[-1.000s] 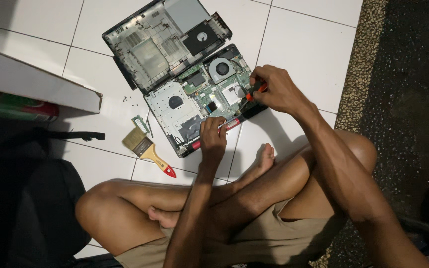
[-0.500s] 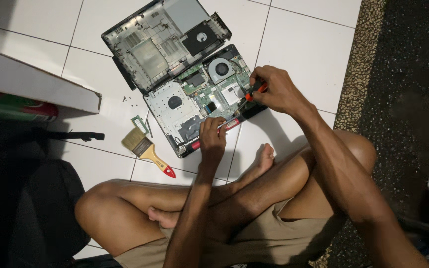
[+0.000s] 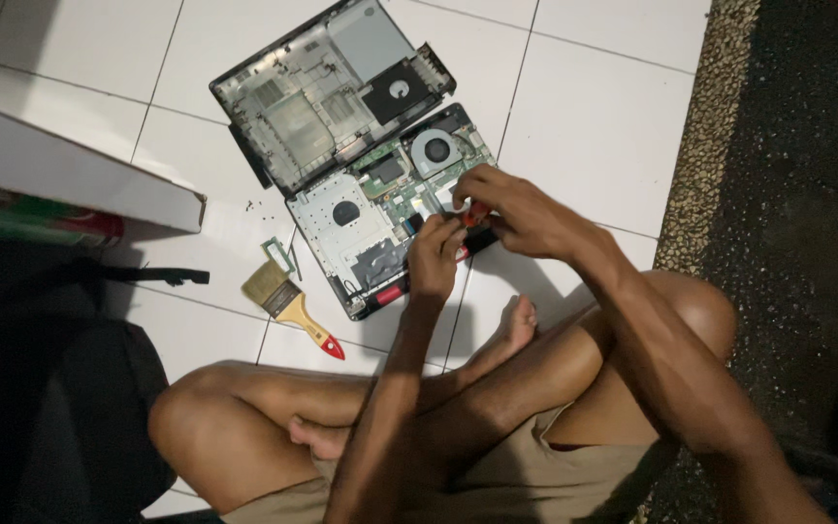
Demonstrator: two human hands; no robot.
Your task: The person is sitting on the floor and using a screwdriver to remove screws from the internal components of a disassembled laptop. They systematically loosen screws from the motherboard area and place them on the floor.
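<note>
An opened laptop base (image 3: 366, 238) lies on the white tiled floor, its circuit board and round fan (image 3: 435, 150) exposed. Its removed bottom cover (image 3: 327, 92) lies just beyond it. My right hand (image 3: 516, 209) grips a red-handled screwdriver (image 3: 472, 215) over the board's right edge. My left hand (image 3: 435, 254) rests on the laptop's near right part, fingers curled right beside the screwdriver tip; whether it pinches anything is hidden. I sit cross-legged with my knees and bare feet just below the laptop.
A paintbrush with a wooden handle and red tip (image 3: 293, 309) lies left of the laptop, next to a small green memory module (image 3: 281, 257) and several tiny screws (image 3: 252, 206). A white box (image 3: 70, 170) stands at the left. A dark speckled strip (image 3: 705, 146) borders the tiles at right.
My left hand has moved up from the laptop's near edge to meet my right hand at the screwdriver. My right hand shifted slightly left.
</note>
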